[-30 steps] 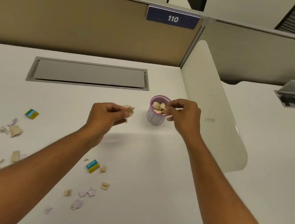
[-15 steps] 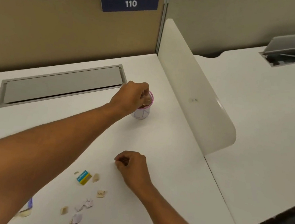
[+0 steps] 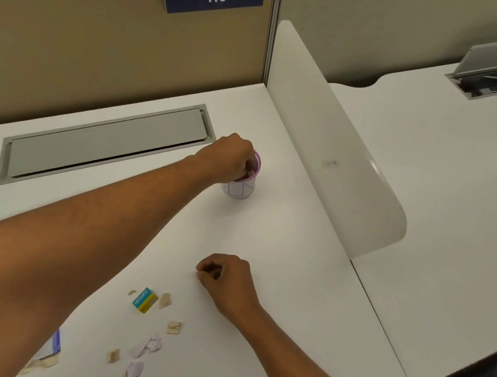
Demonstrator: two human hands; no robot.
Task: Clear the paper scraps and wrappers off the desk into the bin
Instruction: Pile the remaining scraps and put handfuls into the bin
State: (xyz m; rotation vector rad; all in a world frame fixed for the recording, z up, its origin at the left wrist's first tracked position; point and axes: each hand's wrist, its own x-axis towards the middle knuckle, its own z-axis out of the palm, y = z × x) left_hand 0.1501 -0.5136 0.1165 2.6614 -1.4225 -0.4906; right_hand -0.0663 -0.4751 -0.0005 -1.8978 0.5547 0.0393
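I see my left hand (image 3: 229, 157) over the small bin (image 3: 240, 184) near the table's (image 3: 279, 255) far right corner, fingers curled into its mouth, grip unclear, right hand (image 3: 224, 276) fisted empty, paper scraps (image 3: 146, 345) and a blue-yellow wrapper (image 3: 144, 299) by the near edge.

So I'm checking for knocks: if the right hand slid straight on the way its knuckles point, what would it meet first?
The right hand points left along the white desk; first in line looks to be the left forearm, though depth is unclear and the arm may pass above.
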